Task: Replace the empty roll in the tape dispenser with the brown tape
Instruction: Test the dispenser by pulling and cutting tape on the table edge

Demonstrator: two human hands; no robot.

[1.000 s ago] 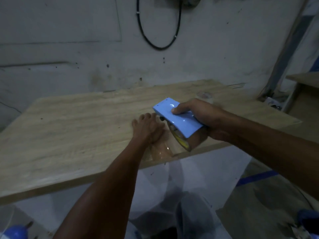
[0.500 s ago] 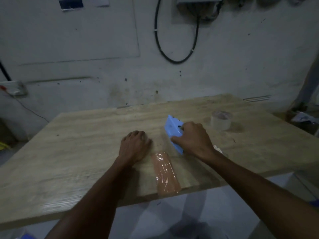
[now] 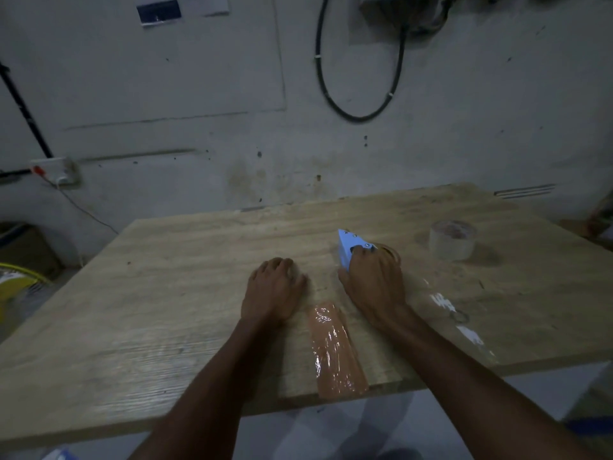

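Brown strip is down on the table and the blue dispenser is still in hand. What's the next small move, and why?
Probably tilt the blue tape dispenser with the right hand to tear off, while the left hand rests on the wooden table: the brown tape strip already lies flat, running toward the dispenser.

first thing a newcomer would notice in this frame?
Probably the bright blue tape dispenser near the table's middle, gripped by the right hand. Next, the shiny strip of brown tape stuck to the wood, running from between the hands to the near edge, with the left hand resting flat beside it. A pale, near-empty roll stands alone at far right.
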